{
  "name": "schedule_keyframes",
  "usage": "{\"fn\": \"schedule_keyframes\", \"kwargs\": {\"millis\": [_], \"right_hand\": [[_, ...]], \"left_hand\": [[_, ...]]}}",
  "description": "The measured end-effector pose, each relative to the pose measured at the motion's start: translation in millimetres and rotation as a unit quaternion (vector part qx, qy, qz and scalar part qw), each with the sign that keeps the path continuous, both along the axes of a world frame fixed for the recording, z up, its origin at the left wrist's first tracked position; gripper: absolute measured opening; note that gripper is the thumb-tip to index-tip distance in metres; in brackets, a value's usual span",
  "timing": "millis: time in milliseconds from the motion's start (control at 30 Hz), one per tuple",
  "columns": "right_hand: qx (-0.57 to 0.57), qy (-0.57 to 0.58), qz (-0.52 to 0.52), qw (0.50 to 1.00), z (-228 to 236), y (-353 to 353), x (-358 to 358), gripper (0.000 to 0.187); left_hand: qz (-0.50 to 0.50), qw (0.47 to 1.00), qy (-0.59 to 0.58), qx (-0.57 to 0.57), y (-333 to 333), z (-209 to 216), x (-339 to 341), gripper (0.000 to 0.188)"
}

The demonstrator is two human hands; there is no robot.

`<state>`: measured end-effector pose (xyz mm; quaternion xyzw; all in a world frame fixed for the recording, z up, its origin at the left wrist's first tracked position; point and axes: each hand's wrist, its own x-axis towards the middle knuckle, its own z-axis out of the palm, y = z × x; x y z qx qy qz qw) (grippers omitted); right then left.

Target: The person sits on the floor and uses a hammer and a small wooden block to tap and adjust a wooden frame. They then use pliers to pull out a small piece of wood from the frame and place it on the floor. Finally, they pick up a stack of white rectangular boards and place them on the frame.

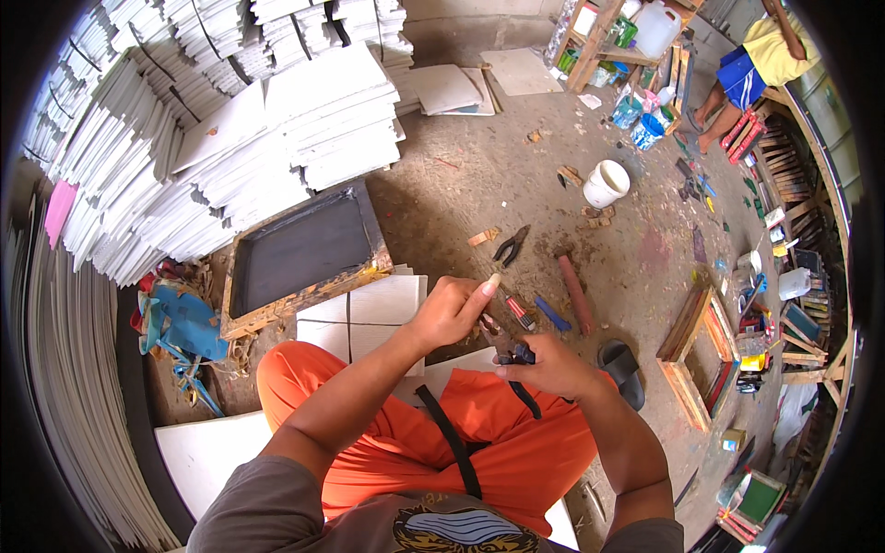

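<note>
While you sit cross-legged: your orange trousers [544,452] spread beneath both forearms, and your two hands meet just beyond your lap.
Left hand [449,309]: your fingers are curled in and your thumb points out; whether they pinch anything, you cannot tell.
Right hand [556,365]: yours is closed around a dark hand tool [502,343].
Dark hand tool: it sits between your hands, its far end close to your left fingers; its exact kind is hard to make out.
Floor beyond your hands: you have pliers [516,241], a red-handled tool [521,313], a blue strip [551,313] and a reddish rod [576,297].
To your left: a wooden frame with a dark panel [304,249] lies before tall white stacks [336,101].
To your right: a black sandal [622,369] lies near your knee, an open wooden frame [676,387] farther out.
Upper right: another person [770,51] is well apart from you.
</note>
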<state>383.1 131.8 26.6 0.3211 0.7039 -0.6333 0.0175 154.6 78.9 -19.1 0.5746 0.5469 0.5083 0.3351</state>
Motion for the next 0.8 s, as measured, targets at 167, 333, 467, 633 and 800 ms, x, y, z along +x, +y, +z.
{"fn": "schedule_keyframes", "kwargs": {"millis": [167, 333, 467, 633, 800], "right_hand": [[-0.006, -0.014, 0.002, 1.000, 0.7, 0.6, 0.6, 0.027], [-0.012, -0.032, 0.013, 0.999, 7.9, 1.4, -1.7, 0.026], [0.001, -0.051, 0.012, 0.999, 8.3, -0.4, -2.8, 0.023], [0.040, -0.059, 0.013, 0.997, 7.2, -1.3, -0.3, 0.024], [0.298, -0.177, 0.050, 0.937, 5.2, -9.6, 4.0, 0.027]], "left_hand": [[-0.001, 1.000, 0.006, 0.010, -0.9, 1.9, 0.5, 0.058], [-0.020, 0.999, 0.008, 0.028, -1.1, -2.7, -1.7, 0.055], [-0.050, 0.998, 0.010, 0.035, -0.7, 2.5, -3.9, 0.054], [-0.043, 0.996, 0.073, -0.020, -2.2, 5.8, -2.0, 0.054], [0.010, 0.995, 0.093, -0.044, -3.9, -9.3, 3.6, 0.050]]}}
